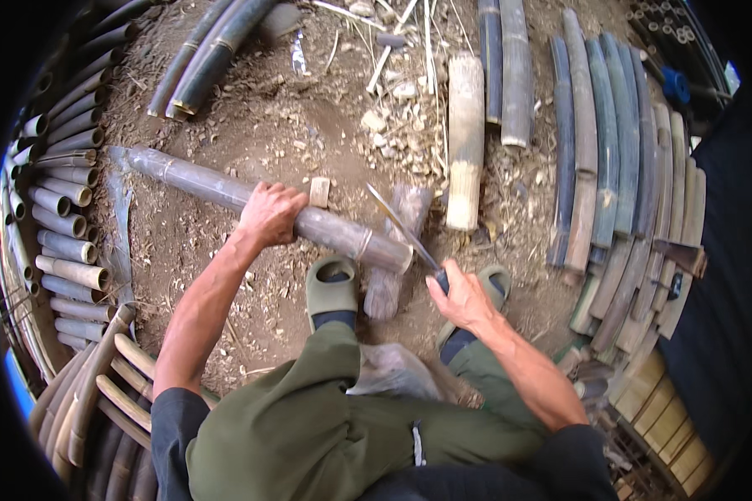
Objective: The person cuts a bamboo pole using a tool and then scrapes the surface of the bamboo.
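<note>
A long grey-brown bamboo pole (200,185) lies slanted across the dirt, its near cut end resting on a short wooden block (397,250). My left hand (269,214) grips the pole near its middle. My right hand (459,294) is closed on the dark handle of a knife (401,225), whose long blade points up and left with its tip just above the pole's cut end. My feet in green sandals (332,284) stand on either side of the block.
Split bamboo slats (618,159) lie in a row at the right. Round bamboo sections (63,225) are stacked at the left, with curved slats below them. A pale split piece (465,138) lies ahead; dark poles (205,54) lie top left. Chips cover the ground.
</note>
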`<state>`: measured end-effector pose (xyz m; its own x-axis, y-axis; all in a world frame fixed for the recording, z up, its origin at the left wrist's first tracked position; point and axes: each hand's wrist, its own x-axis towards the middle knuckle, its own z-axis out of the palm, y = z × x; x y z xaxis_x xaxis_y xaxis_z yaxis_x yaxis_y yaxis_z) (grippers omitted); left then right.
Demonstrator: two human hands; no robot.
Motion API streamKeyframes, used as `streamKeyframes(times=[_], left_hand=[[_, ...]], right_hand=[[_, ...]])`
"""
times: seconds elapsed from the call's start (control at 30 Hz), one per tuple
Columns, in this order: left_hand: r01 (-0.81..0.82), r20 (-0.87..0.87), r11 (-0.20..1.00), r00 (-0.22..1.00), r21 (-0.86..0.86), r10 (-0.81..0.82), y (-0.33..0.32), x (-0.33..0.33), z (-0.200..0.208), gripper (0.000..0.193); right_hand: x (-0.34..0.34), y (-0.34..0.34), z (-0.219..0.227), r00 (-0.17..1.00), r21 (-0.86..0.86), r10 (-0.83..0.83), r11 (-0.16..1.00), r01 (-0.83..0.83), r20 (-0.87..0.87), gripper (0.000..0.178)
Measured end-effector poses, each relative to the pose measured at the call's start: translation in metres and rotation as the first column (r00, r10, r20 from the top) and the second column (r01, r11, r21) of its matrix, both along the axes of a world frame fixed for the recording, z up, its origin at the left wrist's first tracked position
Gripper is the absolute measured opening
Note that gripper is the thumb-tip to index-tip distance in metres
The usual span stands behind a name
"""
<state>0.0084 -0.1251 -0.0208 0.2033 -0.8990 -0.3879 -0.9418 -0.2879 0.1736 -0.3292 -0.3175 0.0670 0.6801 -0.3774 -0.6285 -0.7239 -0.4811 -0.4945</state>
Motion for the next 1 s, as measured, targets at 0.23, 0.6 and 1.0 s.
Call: streamKeyframes(times=[0.23, 0.6, 1.0], left_hand=[[0.021, 0.070, 0.961, 0.998, -0.275, -0.002, 0.017, -0.020, -0.007, 0.036], [-0.023, 0.070, 0.942, 0.996, -0.335, 0.049, 0.019, -0.029, -0.007, 0.037], [-0.009, 0.174, 0.870, 0.979, -0.493, 0.109, 0.020, -0.038, -0.012, 0.031]], right_hand=[[-0.006, 0.020, 0.000, 0.879, -0.192, 0.050, 0.980, 0.048, 0.475, 0.032], [0.002, 0.025, 0.012, 0.873, -0.020, -0.108, 0.991, 0.134, 0.475, 0.035], [-0.009, 0.017, -0.001, 0.940, -0.141, 0.005, 0.989, 0.046, 0.341, 0.033]])
